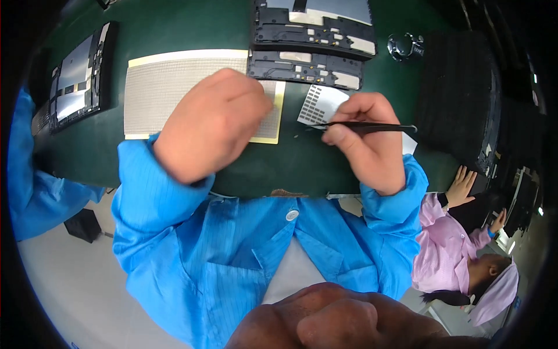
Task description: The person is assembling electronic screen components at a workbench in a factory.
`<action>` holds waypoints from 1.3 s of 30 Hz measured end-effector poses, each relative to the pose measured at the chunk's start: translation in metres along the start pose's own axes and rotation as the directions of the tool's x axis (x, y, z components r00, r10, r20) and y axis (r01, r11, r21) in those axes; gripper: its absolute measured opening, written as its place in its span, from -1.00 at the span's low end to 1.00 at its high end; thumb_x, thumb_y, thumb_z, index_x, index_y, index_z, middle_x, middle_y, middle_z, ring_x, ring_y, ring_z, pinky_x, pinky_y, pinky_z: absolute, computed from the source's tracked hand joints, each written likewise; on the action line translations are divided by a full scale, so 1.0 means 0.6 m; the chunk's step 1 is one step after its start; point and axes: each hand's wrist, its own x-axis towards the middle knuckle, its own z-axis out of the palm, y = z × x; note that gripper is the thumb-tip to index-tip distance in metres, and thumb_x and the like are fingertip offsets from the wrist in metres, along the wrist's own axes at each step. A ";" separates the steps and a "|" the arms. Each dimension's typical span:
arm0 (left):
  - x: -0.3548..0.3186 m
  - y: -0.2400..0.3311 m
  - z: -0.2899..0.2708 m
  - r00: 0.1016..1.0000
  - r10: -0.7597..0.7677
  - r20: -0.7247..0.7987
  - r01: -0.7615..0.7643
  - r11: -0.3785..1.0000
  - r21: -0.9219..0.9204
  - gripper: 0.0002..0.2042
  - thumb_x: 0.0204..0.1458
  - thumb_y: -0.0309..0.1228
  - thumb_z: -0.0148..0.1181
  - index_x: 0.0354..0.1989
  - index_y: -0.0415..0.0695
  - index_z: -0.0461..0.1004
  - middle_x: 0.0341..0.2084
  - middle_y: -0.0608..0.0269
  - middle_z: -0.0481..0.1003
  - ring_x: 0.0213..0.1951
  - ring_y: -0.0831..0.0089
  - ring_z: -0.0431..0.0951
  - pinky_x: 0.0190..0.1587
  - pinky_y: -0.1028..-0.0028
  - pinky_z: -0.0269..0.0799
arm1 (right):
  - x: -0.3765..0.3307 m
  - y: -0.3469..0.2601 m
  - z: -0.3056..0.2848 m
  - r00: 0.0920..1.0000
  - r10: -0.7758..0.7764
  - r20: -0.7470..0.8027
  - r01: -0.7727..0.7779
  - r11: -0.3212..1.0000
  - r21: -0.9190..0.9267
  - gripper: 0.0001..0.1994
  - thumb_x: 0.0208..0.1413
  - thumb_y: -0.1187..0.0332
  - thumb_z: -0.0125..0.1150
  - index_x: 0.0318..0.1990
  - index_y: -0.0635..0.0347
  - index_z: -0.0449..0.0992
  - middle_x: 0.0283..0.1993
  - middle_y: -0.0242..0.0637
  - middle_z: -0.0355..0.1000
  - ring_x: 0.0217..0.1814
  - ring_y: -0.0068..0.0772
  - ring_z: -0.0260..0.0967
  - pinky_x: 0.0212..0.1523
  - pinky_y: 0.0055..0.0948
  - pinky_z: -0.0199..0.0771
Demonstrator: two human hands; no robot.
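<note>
Right hand (378,152): fingers are pinching slim black tweezers (381,126) above the dark-green table (296,171), beside a white sheet bearing dark rectangles (317,106). Left hand (214,123): fingers are hanging curled over a beige gridded sheet (160,87), grip impossible to tell.

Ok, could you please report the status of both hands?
Left hand over gridded sheet. Right hand holds black tweezers, tip at white label sheet. Black panel over gridded sheet's corner.

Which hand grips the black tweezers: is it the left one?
No, the black tweezers are in the right hand, while the left hand is over the gridded sheet.
</note>
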 end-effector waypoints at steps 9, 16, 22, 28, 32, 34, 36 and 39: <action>-0.007 -0.023 0.013 0.999 -0.029 0.029 0.029 1.000 -0.009 -0.81 -0.26 -0.63 0.18 -0.38 -0.28 0.45 -0.37 0.07 0.44 -0.28 0.13 0.42 -0.21 0.30 0.38 | 0.045 0.036 0.043 0.998 0.014 -0.057 -0.010 0.998 0.064 -0.84 0.04 0.57 0.17 -0.27 0.32 0.30 -0.40 -0.24 0.40 -0.36 -0.52 0.44 -0.35 -0.60 0.46; -0.006 -0.025 0.013 0.999 -0.031 0.027 0.030 0.999 0.017 -0.81 -0.26 -0.62 0.19 -0.38 -0.27 0.45 -0.37 0.07 0.44 -0.28 0.13 0.42 -0.20 0.30 0.38 | 0.052 0.035 0.043 0.999 0.028 -0.027 -0.027 0.999 0.024 -0.84 0.04 0.57 0.17 -0.27 0.32 0.31 -0.40 -0.24 0.40 -0.37 -0.52 0.43 -0.35 -0.60 0.45; -0.001 -0.022 0.013 0.999 -0.034 0.018 0.033 0.999 0.035 -0.82 -0.25 -0.62 0.19 -0.38 -0.27 0.45 -0.37 0.07 0.43 -0.28 0.12 0.42 -0.20 0.30 0.38 | 0.053 0.037 0.039 0.999 -0.011 -0.040 0.012 1.000 0.028 -0.84 0.04 0.59 0.17 -0.27 0.32 0.31 -0.40 -0.24 0.40 -0.36 -0.50 0.45 -0.35 -0.57 0.48; 0.000 -0.021 0.008 0.999 0.003 -0.043 -0.001 0.999 0.042 -0.79 -0.25 -0.61 0.21 -0.36 -0.26 0.45 -0.35 0.07 0.43 -0.25 0.09 0.41 -0.18 0.27 0.38 | 0.079 -0.008 0.002 0.955 -0.263 -0.138 0.284 0.944 0.166 -0.83 0.05 0.61 0.14 -0.25 0.33 0.27 -0.38 -0.19 0.42 -0.37 -0.43 0.47 -0.32 -0.48 0.55; 0.047 -0.022 0.008 0.952 0.095 -0.290 -0.035 0.978 0.208 -0.64 -0.28 -0.54 0.27 -0.19 -0.18 0.43 -0.17 0.12 0.42 -0.05 0.10 0.39 -0.05 0.26 0.37 | 0.152 -0.029 -0.016 0.940 -0.319 -0.121 0.322 0.947 -0.002 -0.83 0.05 0.55 0.17 -0.28 0.32 0.28 -0.41 -0.21 0.42 -0.40 -0.51 0.45 -0.36 -0.57 0.51; 0.054 -0.030 0.021 0.968 0.052 -0.246 -0.002 0.980 0.201 -0.59 -0.29 -0.52 0.29 -0.16 -0.17 0.42 -0.12 0.12 0.40 -0.01 0.09 0.36 -0.01 0.26 0.36 | 0.163 -0.022 -0.032 0.965 -0.240 -0.103 0.240 0.971 -0.018 -0.84 0.05 0.52 0.18 -0.30 0.32 0.29 -0.43 -0.23 0.41 -0.41 -0.53 0.44 -0.39 -0.59 0.49; 0.056 -0.032 0.024 0.979 0.002 -0.205 0.033 0.986 0.165 -0.55 -0.31 -0.51 0.33 -0.13 -0.16 0.40 -0.10 0.13 0.38 0.04 0.04 0.33 0.05 0.24 0.34 | 0.160 -0.026 -0.032 0.962 -0.264 -0.066 0.262 0.964 -0.039 -0.84 0.05 0.52 0.18 -0.30 0.32 0.29 -0.44 -0.24 0.40 -0.41 -0.54 0.44 -0.40 -0.59 0.49; 0.058 -0.032 0.027 0.972 -0.001 -0.234 0.041 0.985 0.165 -0.53 -0.32 -0.52 0.34 -0.12 -0.17 0.39 -0.10 0.13 0.38 0.04 0.02 0.33 0.06 0.23 0.33 | 0.162 -0.028 -0.030 0.956 -0.294 -0.023 0.292 0.954 -0.068 -0.84 0.05 0.52 0.18 -0.30 0.32 0.30 -0.45 -0.26 0.39 -0.42 -0.55 0.43 -0.40 -0.60 0.49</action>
